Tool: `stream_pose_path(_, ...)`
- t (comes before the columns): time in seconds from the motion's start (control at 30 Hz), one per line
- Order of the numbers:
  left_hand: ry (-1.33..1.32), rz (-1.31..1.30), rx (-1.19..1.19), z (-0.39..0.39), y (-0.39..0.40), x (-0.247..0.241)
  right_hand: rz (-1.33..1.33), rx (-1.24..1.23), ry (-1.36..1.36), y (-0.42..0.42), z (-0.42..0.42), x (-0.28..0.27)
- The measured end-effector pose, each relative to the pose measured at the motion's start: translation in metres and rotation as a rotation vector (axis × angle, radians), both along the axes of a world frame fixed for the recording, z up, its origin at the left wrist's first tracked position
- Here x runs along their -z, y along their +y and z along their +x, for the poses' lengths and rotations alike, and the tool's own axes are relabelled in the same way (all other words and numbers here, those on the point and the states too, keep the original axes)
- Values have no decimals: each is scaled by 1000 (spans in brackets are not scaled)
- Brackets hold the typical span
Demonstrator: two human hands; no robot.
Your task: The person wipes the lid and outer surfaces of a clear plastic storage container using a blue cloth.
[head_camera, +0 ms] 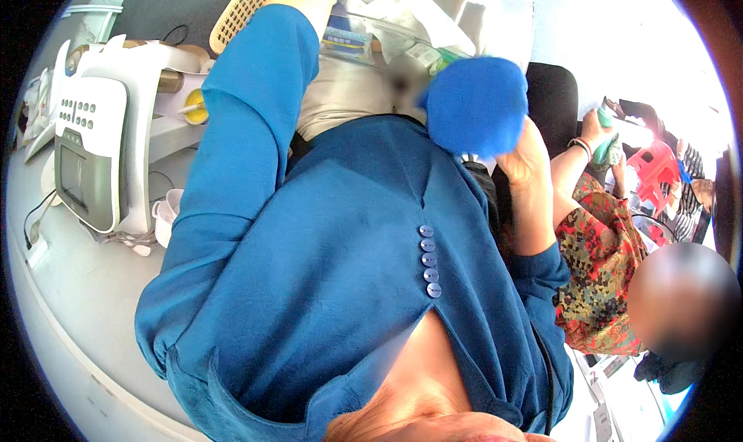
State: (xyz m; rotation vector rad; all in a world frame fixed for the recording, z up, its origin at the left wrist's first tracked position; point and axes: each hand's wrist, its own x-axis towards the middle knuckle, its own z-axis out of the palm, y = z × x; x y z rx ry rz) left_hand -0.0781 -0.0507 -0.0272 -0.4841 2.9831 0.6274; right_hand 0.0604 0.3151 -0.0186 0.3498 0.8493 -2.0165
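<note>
My right hand (525,152) grips a rounded blue fabric piece (479,106) from its lower right side; the fabric hides part of the fingers. It is held in front of my waist, and whether anything is inside it cannot be seen. My left arm, in a blue sleeve, reaches past the top edge of the view, so the left hand is out of sight. Beside that forearm is a beige perforated plastic basket (238,27). Ahead of me stands a clear plastic box (525,18) with packets, papers and a blue-and-yellow package (345,38) in it.
At left, a white machine (119,152) with buttons and a screen stands on a pale table (75,302), near a yellow round container (196,106) and a white cup (166,212). At right, a co-worker in patterned clothing (603,268) holds something green (606,137). Beyond is a red plastic stool (653,166).
</note>
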Motion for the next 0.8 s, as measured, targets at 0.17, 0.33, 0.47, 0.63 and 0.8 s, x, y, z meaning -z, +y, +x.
stream_pose_path(0.17, 101, -74, 4, 1, 6, 12, -434, -103, -144, -98, -9, 41)
stream_pose_path(0.33, 100, -36, -13, 5, 13, -5, -171, -104, -126, -243, 14, 68)
stream_pose_path(0.47, 81, -43, 10, 0, 0, 7, -394, -102, -304, -242, 16, 56)
stream_pose_path(0.63, 124, -37, 28, -4, -3, 17, -632, 17, -403, -112, -7, 81)
stream_pose_path(0.8, 120, -55, 50, -4, -4, 20, -7, 314, -160, -12, -2, 28)
